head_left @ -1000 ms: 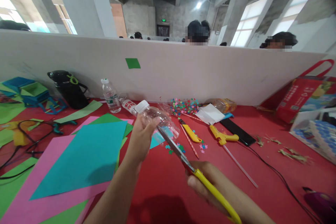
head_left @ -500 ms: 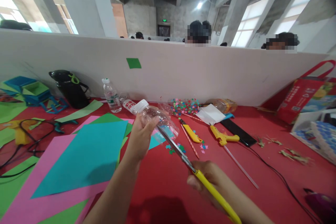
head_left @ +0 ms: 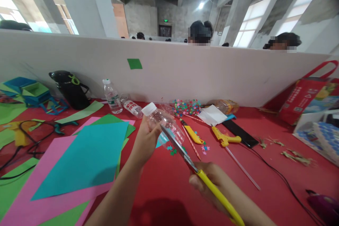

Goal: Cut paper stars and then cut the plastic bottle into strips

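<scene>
A red tabletop (head_left: 164, 190) is running back to a low white partition (head_left: 164, 69) at its far edge. Over the middle of the surface, the left hand (head_left: 145, 137) is pinching a clear plastic bottle with a white cap (head_left: 169, 123) between thumb and fingers. The right hand (head_left: 212, 174) is curling around yellow-handled metal scissors (head_left: 208, 184), whose blades are pointing at the bottle beside the left thumb; whether they are cutting into it cannot be told. Toward the far edge, a yellow utility knife (head_left: 194, 135) is lying. Toward the left edge, a blue paper sheet (head_left: 84, 159) is resting on pink paper (head_left: 42, 169).
</scene>
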Action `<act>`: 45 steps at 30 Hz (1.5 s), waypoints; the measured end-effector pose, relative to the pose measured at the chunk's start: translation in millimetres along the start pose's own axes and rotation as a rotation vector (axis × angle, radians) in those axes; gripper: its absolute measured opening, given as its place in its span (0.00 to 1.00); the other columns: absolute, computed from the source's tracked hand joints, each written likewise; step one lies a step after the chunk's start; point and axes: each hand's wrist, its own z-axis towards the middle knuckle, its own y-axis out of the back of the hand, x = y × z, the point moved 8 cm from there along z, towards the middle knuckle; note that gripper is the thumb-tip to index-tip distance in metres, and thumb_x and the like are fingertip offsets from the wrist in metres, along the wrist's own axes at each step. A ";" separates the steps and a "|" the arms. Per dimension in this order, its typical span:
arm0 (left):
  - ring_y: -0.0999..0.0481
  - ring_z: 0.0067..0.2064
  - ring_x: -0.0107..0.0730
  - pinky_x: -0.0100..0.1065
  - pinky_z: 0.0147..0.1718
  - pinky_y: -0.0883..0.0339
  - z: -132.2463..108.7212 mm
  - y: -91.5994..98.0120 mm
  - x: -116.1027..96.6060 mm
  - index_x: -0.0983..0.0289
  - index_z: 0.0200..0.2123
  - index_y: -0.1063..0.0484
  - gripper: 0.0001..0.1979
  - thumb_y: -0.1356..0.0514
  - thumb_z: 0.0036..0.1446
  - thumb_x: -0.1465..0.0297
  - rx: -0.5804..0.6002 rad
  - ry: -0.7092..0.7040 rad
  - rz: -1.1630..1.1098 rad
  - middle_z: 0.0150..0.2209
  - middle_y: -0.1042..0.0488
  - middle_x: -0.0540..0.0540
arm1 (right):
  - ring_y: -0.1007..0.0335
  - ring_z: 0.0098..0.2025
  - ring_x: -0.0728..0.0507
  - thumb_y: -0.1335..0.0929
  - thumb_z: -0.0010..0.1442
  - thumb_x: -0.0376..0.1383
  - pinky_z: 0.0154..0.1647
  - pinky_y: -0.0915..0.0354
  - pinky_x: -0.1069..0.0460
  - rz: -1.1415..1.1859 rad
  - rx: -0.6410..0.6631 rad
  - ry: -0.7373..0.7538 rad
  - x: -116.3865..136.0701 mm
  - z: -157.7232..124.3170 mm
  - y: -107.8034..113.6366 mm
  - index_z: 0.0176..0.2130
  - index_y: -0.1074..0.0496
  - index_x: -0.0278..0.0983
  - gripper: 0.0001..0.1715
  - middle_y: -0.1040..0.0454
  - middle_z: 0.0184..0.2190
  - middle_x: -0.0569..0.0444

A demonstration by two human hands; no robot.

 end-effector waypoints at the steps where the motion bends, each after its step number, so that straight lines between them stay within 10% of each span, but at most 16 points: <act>1: 0.24 0.41 0.41 0.41 0.42 0.32 0.4 0.2 -0.5 0.63 0.37 0.27 0.08 0.37 0.55 0.65 0.002 0.000 0.011 0.37 0.24 0.57 | 0.59 0.23 0.52 0.40 0.61 0.64 0.20 0.59 0.54 0.002 -0.003 0.001 -1.6 0.6 0.2 0.26 0.45 0.39 0.34 0.50 0.21 0.63; 45: 0.25 0.43 0.41 0.42 0.45 0.34 -1.6 -4.8 7.5 0.61 0.39 0.33 0.07 0.40 0.57 0.67 0.089 -0.057 0.125 0.40 0.24 0.57 | 0.57 0.20 0.52 0.44 0.59 0.68 0.20 0.61 0.54 0.004 0.031 -0.066 13.1 -1.4 2.4 0.25 0.48 0.40 0.36 0.52 0.19 0.64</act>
